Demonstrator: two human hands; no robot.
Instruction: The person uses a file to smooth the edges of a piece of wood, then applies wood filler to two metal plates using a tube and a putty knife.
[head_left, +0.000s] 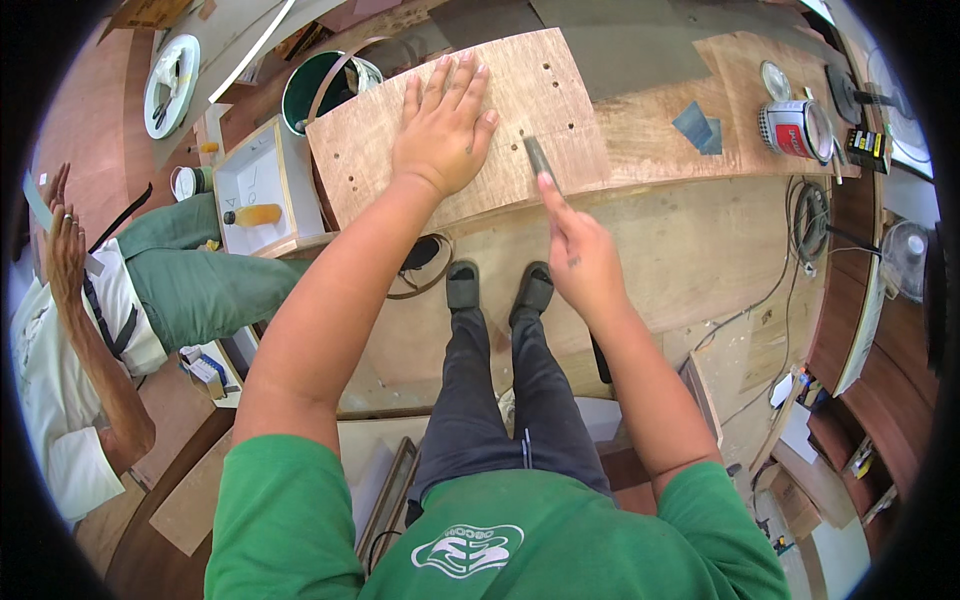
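Note:
A light plywood panel [565, 155] lies across the bench, with several small dark spots or holes near its ends and middle. My left hand [440, 140] rests flat on it, fingers stretched out and a little apart. My right hand [585, 255] is closed round a narrow grey metal blade [538, 158], its index finger laid along it. The blade's tip is at the panel beside a dark spot. Its handle is hidden in my fist, so I cannot tell the exact kind of tool.
Behind the panel stands a green bucket [303, 95]. Sandpaper pieces [695, 128] and a paint can [795, 130] lie to the right on the bench [640, 150]. An orange bottle [252, 215] lies in a white open box [262, 170]. Another person [90, 340] is at the left.

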